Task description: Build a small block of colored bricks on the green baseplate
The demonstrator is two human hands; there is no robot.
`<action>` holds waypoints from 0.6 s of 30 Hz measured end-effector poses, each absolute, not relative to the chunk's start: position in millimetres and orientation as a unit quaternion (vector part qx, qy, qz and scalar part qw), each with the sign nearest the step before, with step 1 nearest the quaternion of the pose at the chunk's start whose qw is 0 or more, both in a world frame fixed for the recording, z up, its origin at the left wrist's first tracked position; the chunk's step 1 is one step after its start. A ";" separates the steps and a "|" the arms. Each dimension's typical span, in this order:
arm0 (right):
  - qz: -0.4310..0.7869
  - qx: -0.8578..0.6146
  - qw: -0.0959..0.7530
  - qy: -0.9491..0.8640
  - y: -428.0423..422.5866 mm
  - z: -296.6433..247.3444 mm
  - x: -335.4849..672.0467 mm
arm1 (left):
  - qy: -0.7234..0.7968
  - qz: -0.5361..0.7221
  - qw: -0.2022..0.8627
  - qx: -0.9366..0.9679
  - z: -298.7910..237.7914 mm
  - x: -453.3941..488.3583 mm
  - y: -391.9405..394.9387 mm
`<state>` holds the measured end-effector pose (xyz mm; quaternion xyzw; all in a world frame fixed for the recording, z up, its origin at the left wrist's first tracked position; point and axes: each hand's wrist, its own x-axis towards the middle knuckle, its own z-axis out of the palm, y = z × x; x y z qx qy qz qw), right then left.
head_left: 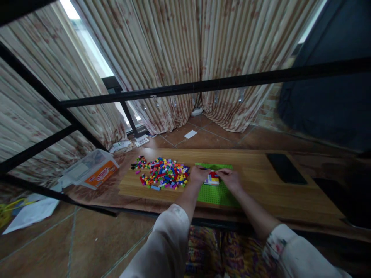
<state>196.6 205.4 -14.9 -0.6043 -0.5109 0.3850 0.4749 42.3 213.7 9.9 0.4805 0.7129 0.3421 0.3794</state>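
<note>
A small build of red, white, yellow and blue toy bricks (213, 180) stands on the green baseplate (217, 196). My left hand (198, 173) is at the build's left side, its fingers bent together toward the top; what lies between them is too small to tell. From the right, my right hand (230, 177) reaches the build's upper edge with thumb and fingers drawn together near the red bricks. Any piece in that pinch is hidden. Just left of the baseplate spreads a pile of loose colourful bricks (165, 174).
The wooden board (249, 162) carries the bricks and a dark flat phone-like slab (285, 168). A clear plastic box with an orange label (100, 173) sits at the left. Black metal bars (174, 90) cross behind, before striped curtains (162, 46). Another dark flat object (333, 197) lies far right.
</note>
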 end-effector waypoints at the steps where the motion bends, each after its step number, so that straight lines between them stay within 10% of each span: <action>1: 0.388 -0.600 0.479 -0.510 203.8 -14.0 198.2 | 0.705 0.355 0.382 0.481 11.9 41.1 212.6; 12: 0.380 -0.630 0.530 -0.421 138.5 -16.4 229.2 | 0.612 0.511 0.411 0.441 22.9 -28.3 139.5; 18: 0.349 -0.692 0.425 -0.467 98.7 -19.8 250.3 | 0.663 0.527 0.383 0.369 3.4 -81.0 59.9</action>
